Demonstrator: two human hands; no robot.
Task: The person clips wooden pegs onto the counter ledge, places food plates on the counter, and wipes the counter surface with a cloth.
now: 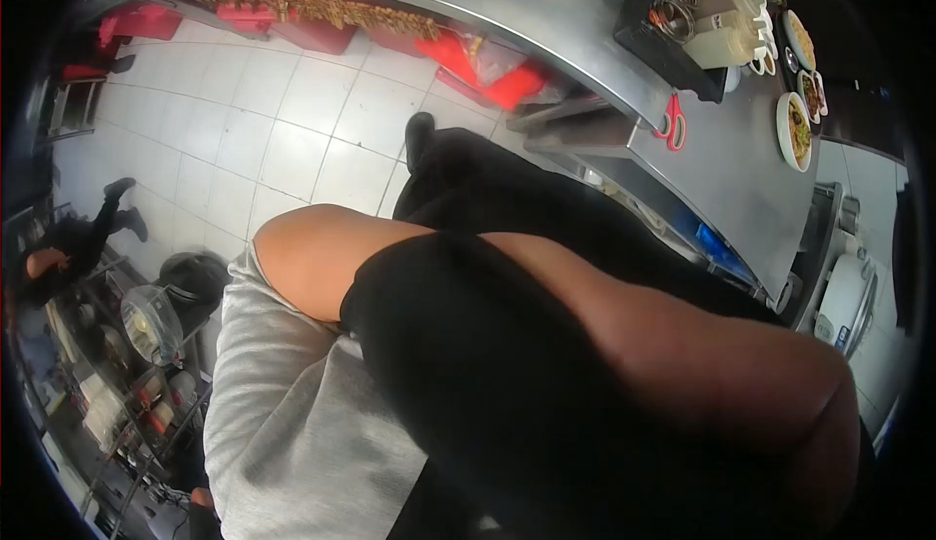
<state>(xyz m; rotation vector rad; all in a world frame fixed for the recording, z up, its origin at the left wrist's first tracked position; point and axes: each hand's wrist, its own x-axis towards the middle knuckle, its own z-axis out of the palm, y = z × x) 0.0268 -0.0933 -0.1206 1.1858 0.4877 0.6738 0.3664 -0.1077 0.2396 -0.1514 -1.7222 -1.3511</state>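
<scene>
Across the head view, very near the camera, lies a bare arm with a grey short sleeve (292,404) and a black cover (439,335) around its middle; it looks like my left arm. Its forearm (673,345) runs to the right and bends in shadow, where my left hand (824,443) seems to be. The fingers are hidden, and whether they hold anything does not show. My right hand is out of sight. Behind the arm are black clothing (585,209) and a black shoe (419,140) on the floor.
Red-handled scissors (673,126) lie at the edge of the steel counter (741,170). Bowls of food, including a white bowl (795,131), and squeeze bottles (721,43) stand there. Left are a shelf rack (127,404), a black bin (190,277) and another person's legs (102,218).
</scene>
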